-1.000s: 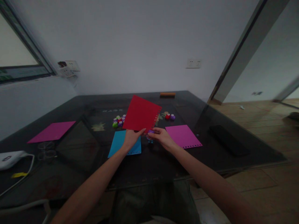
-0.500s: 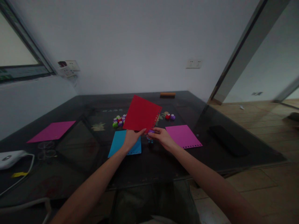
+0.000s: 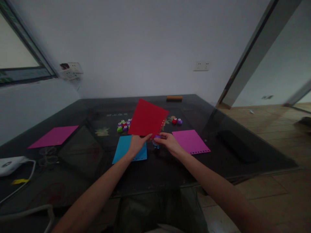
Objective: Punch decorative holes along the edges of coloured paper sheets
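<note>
My left hand (image 3: 138,143) grips the lower edge of a red sheet (image 3: 148,118), with the thumb on top. The sheet is tilted up above the table, and a row of punched holes runs down its right edge. My right hand (image 3: 168,141) pinches a small purple thing (image 3: 157,137) against the sheet's lower right corner; its kind is mostly hidden by the fingers. Just below lie tiny blue bits (image 3: 156,145). A blue sheet (image 3: 123,149) with holes lies under my left hand, and a pink sheet (image 3: 190,141) with holes lies right of my right hand.
Several one-eyed round figures (image 3: 123,125) in green, purple and red cluster behind the blue sheet. A red figure (image 3: 174,121) and a purple figure (image 3: 179,121) stand at right. Another pink sheet (image 3: 54,136), glasses (image 3: 48,158), a white device (image 3: 12,165) and a dark slab (image 3: 236,147) lie around.
Almost nothing differs. The red sheet has shifted very slightly to the right, and both hands keep their grip.
</note>
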